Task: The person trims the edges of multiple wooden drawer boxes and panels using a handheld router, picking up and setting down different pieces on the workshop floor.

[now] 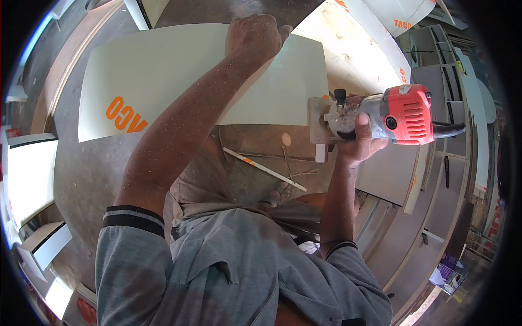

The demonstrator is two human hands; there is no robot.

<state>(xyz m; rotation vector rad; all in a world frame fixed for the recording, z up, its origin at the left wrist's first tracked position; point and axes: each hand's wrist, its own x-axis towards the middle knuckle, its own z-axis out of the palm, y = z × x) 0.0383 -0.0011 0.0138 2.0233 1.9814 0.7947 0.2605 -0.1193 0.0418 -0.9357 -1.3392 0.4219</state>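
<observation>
A white laminated panel [179, 70] with orange print lies across in front of me. At its far edge, my left hand [255, 38] is closed, with the fingers curled over that edge and mostly hidden. My right hand [365, 138] is wrapped round a red and grey trim router [409, 115], the thumb up along its body. The router lies on its side, its clear base [317, 120] at the panel's right end. The bit is hidden, so I cannot tell whether it touches the panel. A black cord [448, 129] leaves the router's rear.
Below the panel, a thin white strip [266, 169] lies on the floor near my foot [276, 194]. A pale wooden board [345, 51] stands beyond the router. Cabinet parts with black handles [447, 171] line the right side. White boxes or panels [31, 176] stand at the left.
</observation>
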